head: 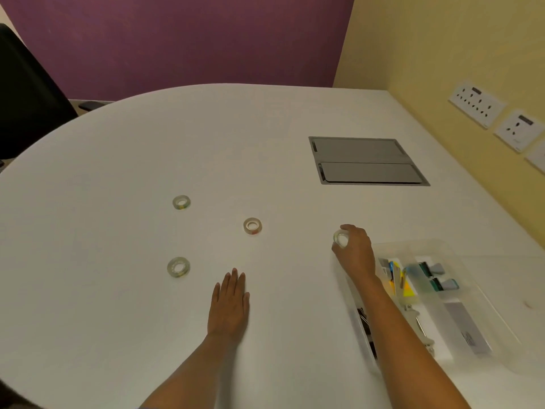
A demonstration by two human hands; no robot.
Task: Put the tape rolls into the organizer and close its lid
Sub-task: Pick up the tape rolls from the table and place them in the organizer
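Three clear tape rolls lie flat on the white table: one at the far left [181,202], one in the middle [252,226], one nearer on the left [178,267]. My right hand [355,250] grips another tape roll [340,238] between thumb and fingers, just left of the clear plastic organizer [460,255]. The organizer stands open at the right, with clips, markers and a ruler in its compartments; my right forearm crosses its left side. My left hand [230,302] rests flat on the table, fingers straight, holding nothing.
A grey cable hatch [365,160] is set into the table at the back right. Wall sockets [476,106] line the yellow wall on the right. A black chair [26,93] stands at the far left beyond the table's curved edge.
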